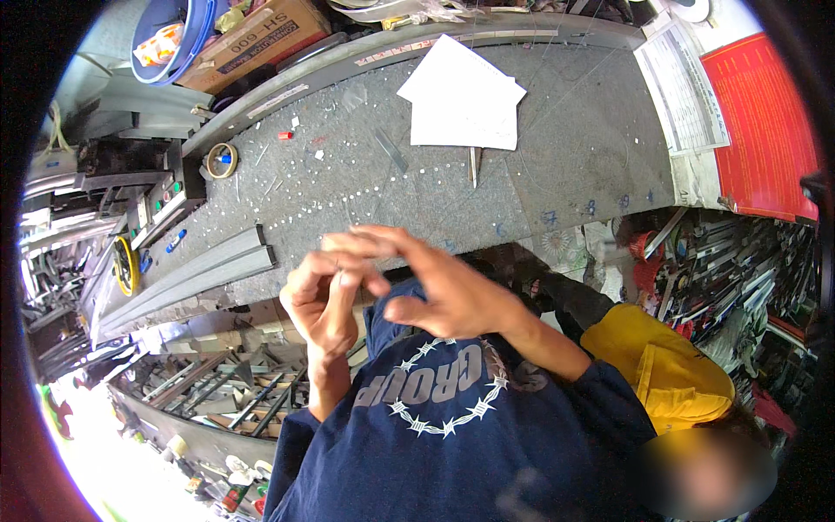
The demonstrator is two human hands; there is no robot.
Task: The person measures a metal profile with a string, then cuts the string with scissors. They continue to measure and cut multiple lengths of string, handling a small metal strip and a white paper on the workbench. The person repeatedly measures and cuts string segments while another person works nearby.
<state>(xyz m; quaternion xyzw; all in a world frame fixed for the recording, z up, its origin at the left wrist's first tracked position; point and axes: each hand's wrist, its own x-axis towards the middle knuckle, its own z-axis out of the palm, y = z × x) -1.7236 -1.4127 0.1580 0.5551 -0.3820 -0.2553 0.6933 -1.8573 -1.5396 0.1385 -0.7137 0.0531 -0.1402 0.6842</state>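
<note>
My two hands meet in front of my chest, above the near edge of the grey worktable. My left hand has its fingers bent inward; the right fingers partly cover them, so anything inside stays hidden. My right hand reaches across from the right with fingers stretched over the left fingertips and its thumb apart; it shows nothing held. Motion blurs the fingertips a little. Beyond the hands lie white paper sheets, with a thin pen-like tool sticking out below them.
Grey metal profiles lie along the table's left side, near a tape roll and a blue marker. A cardboard box and blue bucket stand at the back left. A person in yellow is close on my right, beside stacked metal strips.
</note>
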